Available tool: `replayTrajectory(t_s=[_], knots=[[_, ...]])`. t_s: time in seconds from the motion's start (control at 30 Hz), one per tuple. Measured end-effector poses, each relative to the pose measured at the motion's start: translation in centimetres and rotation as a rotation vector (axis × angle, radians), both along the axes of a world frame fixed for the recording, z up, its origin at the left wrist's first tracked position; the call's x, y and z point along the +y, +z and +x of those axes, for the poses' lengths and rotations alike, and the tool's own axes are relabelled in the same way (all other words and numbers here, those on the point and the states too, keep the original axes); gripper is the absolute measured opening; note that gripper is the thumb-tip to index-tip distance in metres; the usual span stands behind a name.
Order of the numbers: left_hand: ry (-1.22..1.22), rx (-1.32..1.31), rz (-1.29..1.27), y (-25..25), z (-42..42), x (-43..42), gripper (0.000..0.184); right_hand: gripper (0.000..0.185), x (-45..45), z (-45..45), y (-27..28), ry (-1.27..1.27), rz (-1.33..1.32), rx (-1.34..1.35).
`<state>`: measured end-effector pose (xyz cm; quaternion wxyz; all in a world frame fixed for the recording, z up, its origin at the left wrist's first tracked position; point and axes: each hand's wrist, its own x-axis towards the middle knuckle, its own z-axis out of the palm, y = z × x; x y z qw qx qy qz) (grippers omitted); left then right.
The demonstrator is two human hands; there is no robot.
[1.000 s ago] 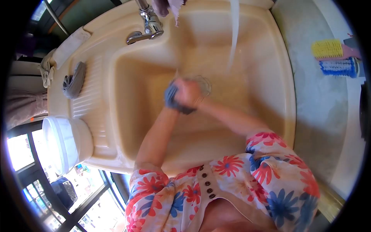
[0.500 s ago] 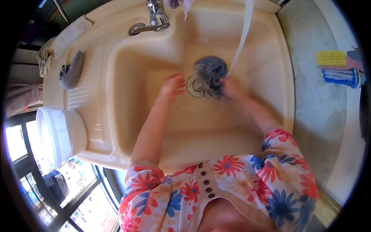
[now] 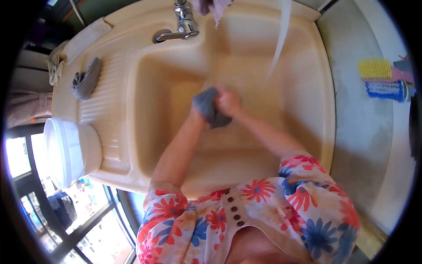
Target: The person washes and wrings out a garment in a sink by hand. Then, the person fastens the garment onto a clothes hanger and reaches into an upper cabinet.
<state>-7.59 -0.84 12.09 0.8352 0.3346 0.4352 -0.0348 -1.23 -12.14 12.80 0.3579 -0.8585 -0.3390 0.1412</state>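
Note:
A wet grey cloth (image 3: pixel 212 115) is bunched between my two hands above the sink basin (image 3: pixel 246 152). My left hand (image 3: pixel 197 113) has the cloth over its fingers, so they are mostly hidden. Pressed against it from the right, my right hand (image 3: pixel 228 101) is closed in a fist on the cloth. Both hands are slightly blurred. The drain cannot be seen beneath them. A stream of water (image 3: pixel 280 42) falls into the basin behind and to the right of my hands.
On the ribbed drainboard (image 3: pixel 112 110) lies another folded grey cloth (image 3: pixel 87 80). A white bucket (image 3: pixel 72 152) stands at its left edge. The tap (image 3: pixel 184 24) rises behind the basin. Two brushes, one yellow (image 3: pixel 374 69) and one blue (image 3: pixel 386 90), rest on the right-hand ledge.
The grey cloth has been lifted off the basin floor by the drain and moved left into both hands. My right hand moved left and up; my left hand met it.

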Motion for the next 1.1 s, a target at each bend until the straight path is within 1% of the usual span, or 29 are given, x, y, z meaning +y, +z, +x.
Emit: replayTrajectory(t_s=[0.03,0.07,0.1,0.13,0.17,0.2,0.23,0.3,0.37,0.4,0.43,0.47,0.5,0.53,0.57,0.6,0.63,0.67,0.7,0.73,0.8,0.83,0.87,0.9,0.93,0.97,1.0,1.07,1.1], knots=[[0.030,0.053,0.000,0.8,0.4,0.0,0.017,0.030,-0.6,3.2,-3.1,-0.195,-0.185,0.130],[0.049,0.105,-0.002,1.7,0.7,0.0,0.014,0.028,-2.9,6.9,-5.4,-0.075,-0.455,0.084],[0.071,0.105,0.075,3.9,0.8,0.8,0.019,0.026,-5.8,10.0,-7.8,-0.109,-0.455,0.227],[0.130,0.077,0.138,3.0,0.6,1.9,0.020,0.023,-10.6,15.4,-17.0,0.038,-0.389,-0.068],[0.196,0.051,0.197,1.2,0.1,3.1,0.021,0.024,-13.1,17.3,-16.9,-0.184,-0.216,0.082],[0.254,0.031,0.256,-0.3,-0.5,3.9,0.022,0.025,-13.6,16.7,-16.1,-0.305,-0.214,0.140],[0.226,0.085,0.284,-0.9,-0.8,4.3,0.029,0.027,-14.1,16.0,-15.3,-0.428,-0.204,0.197],[0.057,0.062,0.253,-0.4,0.0,2.8,0.032,0.032,-11.8,9.0,-9.4,-0.474,-0.521,0.118],[-0.084,0.048,0.233,0.6,0.5,1.0,0.034,0.029,-11.5,5.9,-5.8,-0.004,-0.642,-0.016],[-0.115,0.061,0.251,0.8,0.2,0.9,0.035,0.028,-11.3,5.0,-5.2,0.233,-0.689,-0.078],[-0.148,0.075,0.272,0.9,-0.1,0.9,0.037,0.028,-12.6,6.2,-5.4,0.085,-0.485,-0.103],[-0.177,0.086,0.291,0.9,-0.4,0.9,0.038,0.027,-12.1,7.6,-6.2,-0.002,-0.465,0.025],[-0.139,0.150,0.222,0.9,-0.3,0.6,0.038,0.026,-11.5,9.6,-7.0,-0.091,-0.450,0.144],[-0.105,0.204,0.150,0.7,0.3,0.2,0.039,0.026,-10.8,10.5,-5.5,-0.187,-0.435,0.255],[-0.066,0.257,0.074,0.4,1.0,-0.3,0.039,0.026,-9.6,8.5,-5.1,-0.102,-0.336,0.119],[-0.107,0.199,-0.041,-0.7,1.2,-0.7,0.037,0.026,-6.4,4.0,-1.8,-0.013,-0.234,-0.012],[-0.146,0.146,-0.150,-2.6,1.0,-0.9,0.035,0.029,-4.7,1.3,1.8,0.112,0.024,0.062],[-0.183,0.101,-0.258,-3.6,0.4,-1.1,0.034,0.030,-3.0,-0.7,4.6,0.259,0.271,-0.029],[-0.074,-0.127,-0.118,-0.4,-1.1,-2.1,0.025,0.029,-2.3,-2.3,7.5,0.367,0.332,-0.141],[-0.029,-0.192,-0.184,-1.0,-1.3,-2.1,0.024,0.028,-1.9,-2.6,6.7,0.324,0.331,-0.154],[0.063,-0.330,-0.314,-3.4,-1.6,-2.1,0.022,0.026,-1.4,-2.6,2.9,0.242,0.330,-0.188],[0.116,-0.406,-0.373,-3.8,-1.6,-1.5,0.021,0.027,-2.4,-1.3,0.4,0.061,0.112,-0.045],[0.042,-0.228,-0.188,-2.2,-0.8,-0.9,0.022,0.030,-3.7,1.0,-2.8,-0.041,-0.126,0.045],[-0.034,-0.035,-0.015,0.6,0.0,-0.6,0.023,0.032,-5.8,3.0,-5.5,-0.149,-0.374,0.141],[-0.113,0.156,0.155,2.1,0.7,-0.1,0.024,0.039,-8.4,5.3,-6.6,0.009,-0.460,0.167],[-0.124,0.192,0.233,2.0,0.7,0.9,0.024,0.039,-10.0,7.0,-6.5,0.007,-0.504,0.266],[-0.056,0.179,0.291,1.5,0.7,1.8,0.025,0.039,-11.6,8.9,-6.4,0.003,-0.551,0.362],[0.078,0.163,0.418,0.4,0.4,3.0,0.027,0.041,-14.5,15.9,-9.7,-0.110,-0.329,0.386],[0.087,0.119,0.341,1.0,0.1,3.0,0.029,0.041,-13.8,17.9,-7.2,-0.133,-0.103,0.413]])
